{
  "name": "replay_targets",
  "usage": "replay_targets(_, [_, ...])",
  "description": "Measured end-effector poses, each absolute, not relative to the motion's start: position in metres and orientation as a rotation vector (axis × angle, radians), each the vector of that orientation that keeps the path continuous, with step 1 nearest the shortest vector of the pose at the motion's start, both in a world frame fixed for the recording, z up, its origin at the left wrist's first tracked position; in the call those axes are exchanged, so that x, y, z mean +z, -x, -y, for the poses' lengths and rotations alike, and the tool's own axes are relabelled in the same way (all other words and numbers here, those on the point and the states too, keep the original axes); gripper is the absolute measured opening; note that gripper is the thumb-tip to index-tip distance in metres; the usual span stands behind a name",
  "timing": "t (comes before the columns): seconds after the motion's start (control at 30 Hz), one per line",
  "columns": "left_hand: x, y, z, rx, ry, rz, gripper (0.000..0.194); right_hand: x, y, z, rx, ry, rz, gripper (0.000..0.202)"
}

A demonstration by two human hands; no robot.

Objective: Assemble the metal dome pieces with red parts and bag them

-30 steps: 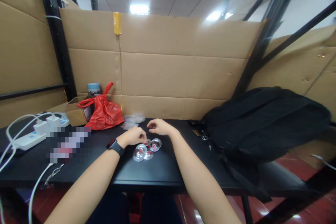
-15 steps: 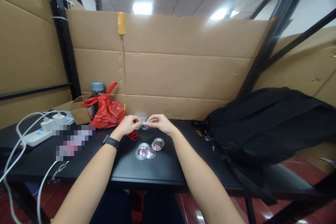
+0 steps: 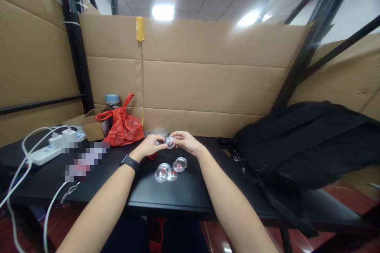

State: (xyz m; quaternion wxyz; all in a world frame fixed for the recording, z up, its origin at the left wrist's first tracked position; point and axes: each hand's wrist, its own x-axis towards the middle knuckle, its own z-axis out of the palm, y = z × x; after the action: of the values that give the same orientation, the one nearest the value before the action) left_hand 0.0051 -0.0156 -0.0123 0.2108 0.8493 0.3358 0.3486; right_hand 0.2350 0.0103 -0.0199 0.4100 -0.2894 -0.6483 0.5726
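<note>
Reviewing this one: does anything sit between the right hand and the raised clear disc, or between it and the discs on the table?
Nothing visible does. The right hand already grips the clear disc, and no object shows between it and the table discs. The red pieces lie off to the left.

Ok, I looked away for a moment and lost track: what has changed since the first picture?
The left hand has moved up and away from the pile, and one disc has left the table. The right hand, empty before, now holds it at one edge, the left thumb at the other. The other discs, red bag and backpack stayed put.
</note>
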Motion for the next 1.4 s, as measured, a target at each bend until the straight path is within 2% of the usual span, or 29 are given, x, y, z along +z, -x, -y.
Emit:
replay_targets(0.37, [-0.007, -0.009, 0.018, 0.982, -2.057, -0.619, 0.031, -0.012, -0.224, -0.001, 1.482, 0.518, 1.5, 0.035])
replay_targets(0.47, [-0.01, -0.013, 0.018, 1.052, -2.071, -0.666, 0.033, -0.013, -0.222, -0.003, 1.455, 0.538, 1.448, 0.036])
replay_targets(0.77, [-0.008, -0.012, 0.017, 1.358, -2.202, -0.97, 0.022, -0.014, -0.211, 0.003, 1.511, 0.513, 1.476, 0.036])
replay_targets(1.0, [-0.003, 0.011, 0.011, 1.227, -2.345, -1.134, 0.02, -0.01, -0.228, -0.011, 1.386, 0.499, 1.33, 0.039])
replay_targets(1.07, [-0.005, 0.024, 0.006, 1.038, -2.416, -1.245, 0.019, -0.014, -0.242, -0.021, 1.247, 0.634, 1.318, 0.038])
replay_targets(1.2, [-0.014, 0.046, -0.004, 0.651, -2.448, -1.349, 0.016, -0.031, -0.272, -0.041, 0.879, 1.238, 1.513, 0.03])
replay_targets(1.4, [-0.016, 0.043, -0.003, 0.583, -2.387, -1.378, 0.015, -0.058, -0.291, -0.054, 0.642, 1.5, 1.686, 0.014])
